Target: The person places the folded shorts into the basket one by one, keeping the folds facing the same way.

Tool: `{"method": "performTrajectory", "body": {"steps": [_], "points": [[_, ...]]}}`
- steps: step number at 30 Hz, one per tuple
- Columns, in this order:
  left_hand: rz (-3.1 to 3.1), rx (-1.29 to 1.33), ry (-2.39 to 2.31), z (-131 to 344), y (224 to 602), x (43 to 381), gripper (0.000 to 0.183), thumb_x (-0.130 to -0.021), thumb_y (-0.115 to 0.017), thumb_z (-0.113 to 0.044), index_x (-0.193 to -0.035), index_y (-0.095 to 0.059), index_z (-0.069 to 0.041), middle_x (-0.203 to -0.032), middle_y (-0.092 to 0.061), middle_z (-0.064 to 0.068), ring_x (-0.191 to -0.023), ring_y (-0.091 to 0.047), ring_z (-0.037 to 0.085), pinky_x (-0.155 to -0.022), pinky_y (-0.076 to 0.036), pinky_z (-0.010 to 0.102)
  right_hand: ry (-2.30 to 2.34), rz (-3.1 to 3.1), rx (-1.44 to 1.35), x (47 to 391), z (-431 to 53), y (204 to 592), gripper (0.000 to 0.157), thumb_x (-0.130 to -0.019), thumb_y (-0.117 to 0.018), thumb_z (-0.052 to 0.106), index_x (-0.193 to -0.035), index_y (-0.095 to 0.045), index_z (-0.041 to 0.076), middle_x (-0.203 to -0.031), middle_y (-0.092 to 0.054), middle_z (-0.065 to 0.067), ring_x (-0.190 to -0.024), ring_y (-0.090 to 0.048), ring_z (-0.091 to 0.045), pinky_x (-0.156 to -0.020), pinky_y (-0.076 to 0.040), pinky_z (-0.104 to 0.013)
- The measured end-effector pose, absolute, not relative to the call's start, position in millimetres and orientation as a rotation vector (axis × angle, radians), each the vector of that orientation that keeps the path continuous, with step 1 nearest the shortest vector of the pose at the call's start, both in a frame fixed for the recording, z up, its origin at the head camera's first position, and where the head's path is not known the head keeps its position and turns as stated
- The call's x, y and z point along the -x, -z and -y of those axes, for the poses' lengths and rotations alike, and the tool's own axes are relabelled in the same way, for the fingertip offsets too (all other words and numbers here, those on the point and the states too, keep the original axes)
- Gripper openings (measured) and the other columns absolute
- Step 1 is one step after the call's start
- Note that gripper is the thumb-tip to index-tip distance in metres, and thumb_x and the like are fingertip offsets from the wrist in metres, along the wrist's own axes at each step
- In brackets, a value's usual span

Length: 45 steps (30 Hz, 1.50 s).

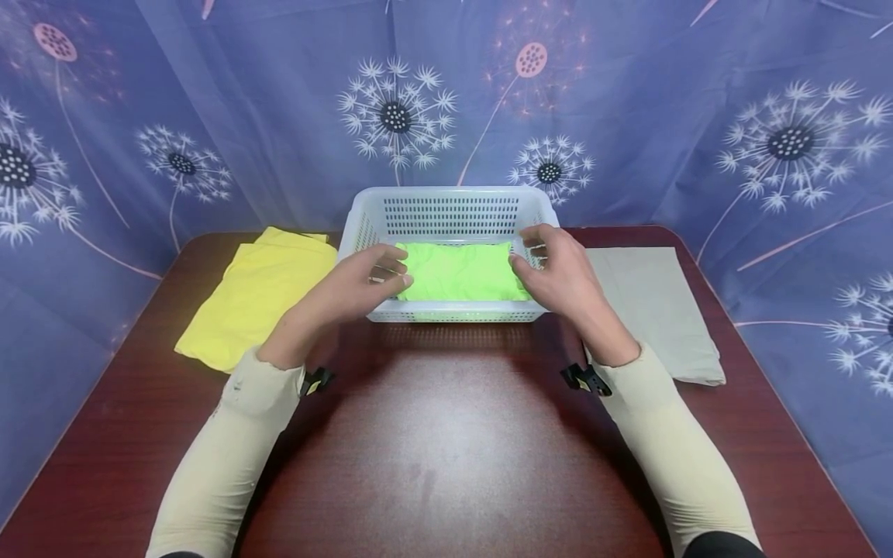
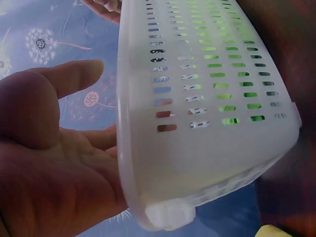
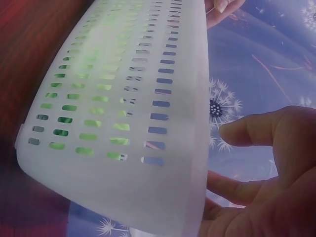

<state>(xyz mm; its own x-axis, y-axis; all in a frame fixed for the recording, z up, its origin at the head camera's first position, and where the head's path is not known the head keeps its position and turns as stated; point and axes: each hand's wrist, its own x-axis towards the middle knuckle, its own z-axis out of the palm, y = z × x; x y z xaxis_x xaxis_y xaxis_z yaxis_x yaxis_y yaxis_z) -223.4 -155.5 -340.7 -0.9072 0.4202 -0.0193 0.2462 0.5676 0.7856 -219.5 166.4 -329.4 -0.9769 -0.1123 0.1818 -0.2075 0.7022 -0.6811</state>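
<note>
Cloth (image 1: 456, 271) of bright green lies folded in a flat oblong inside a white perforated basket (image 1: 453, 194), filling much of its floor, between the person's two hands. The left hand (image 1: 363, 279) is at the left end of the cloth, its grip loosely parted, with the thumb apart from gently bent fingers and nothing pinched between them. The right hand (image 1: 561, 267) mirrors it at the right end, thumb toward the cloth and fingers bent a little over the right side of the basket, its grip likewise relaxed and holding nothing. Both thumb tips come right up to the ends of the cloth in the head view; whether they touch it cannot be told. In each wrist view the thumb shows above the rim while some fingers pass behind it, and green shows through the slots of the basket wall. The basket stands upright at the far side of a dark red-brown table (image 1: 446, 434). To its left lies a folded yellow cloth (image 1: 258, 298), just beside the basket; to its right lies a folded grey cloth (image 1: 649, 310), partly hidden by the right forearm. Beyond the table's far edge hangs a blue curtain (image 1: 279, 93) printed with dandelions.
</note>
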Motion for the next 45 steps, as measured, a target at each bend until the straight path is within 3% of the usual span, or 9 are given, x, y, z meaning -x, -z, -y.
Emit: {"method": "performTrajectory", "body": {"steps": [20, 34, 41, 45], "points": [[-2.745, -0.751, -1.167, 175, 338, 204, 0.041, -0.102, -0.073, -0.024, -0.138, -0.066, -0.005, -0.139, -0.067, 0.01, -0.129, -0.063, 0.029, -0.108, -0.052, 0.05, -1.105, 2.703, -0.305, 206, -181, 332, 0.045, -0.098, -0.068, 0.015, -0.137, -0.061, -0.006, -0.133, -0.062, -0.025, -0.125, -0.059, -0.04, -0.106, -0.052, -0.053], [-2.811, -0.891, -1.078, 186, 339, 197, 0.04, -0.1, -0.076, -0.023, -0.135, -0.069, -0.006, -0.137, -0.068, 0.009, -0.131, -0.061, 0.029, -0.115, -0.044, 0.051, -1.079, 2.647, -0.31, 195, -204, 333, 0.043, -0.098, -0.067, 0.011, -0.135, -0.061, -0.01, -0.128, -0.061, -0.029, -0.119, -0.061, -0.043, -0.102, -0.054, -0.058], [-2.726, -0.873, -1.113, 190, 341, 193, 0.039, -0.1, -0.077, -0.018, -0.135, -0.066, -0.006, -0.141, -0.063, 0.011, -0.128, -0.063, 0.028, -0.097, -0.061, 0.045, -1.05, 2.636, -0.281, 192, -213, 336, 0.039, -0.098, -0.066, 0.011, -0.132, -0.062, -0.009, -0.127, -0.061, -0.028, -0.117, -0.063, -0.045, -0.1, -0.055, -0.058], [-2.713, -0.881, -1.103, 192, 341, 190, 0.039, -0.099, -0.078, -0.016, -0.135, -0.066, -0.008, -0.141, -0.063, 0.009, -0.13, -0.061, 0.025, -0.094, -0.062, 0.04, -1.031, 2.643, -0.261, 191, -218, 337, 0.042, -0.099, -0.066, 0.012, -0.135, -0.061, -0.009, -0.13, -0.061, -0.029, -0.119, -0.063, -0.045, -0.101, -0.055, -0.058]]}}
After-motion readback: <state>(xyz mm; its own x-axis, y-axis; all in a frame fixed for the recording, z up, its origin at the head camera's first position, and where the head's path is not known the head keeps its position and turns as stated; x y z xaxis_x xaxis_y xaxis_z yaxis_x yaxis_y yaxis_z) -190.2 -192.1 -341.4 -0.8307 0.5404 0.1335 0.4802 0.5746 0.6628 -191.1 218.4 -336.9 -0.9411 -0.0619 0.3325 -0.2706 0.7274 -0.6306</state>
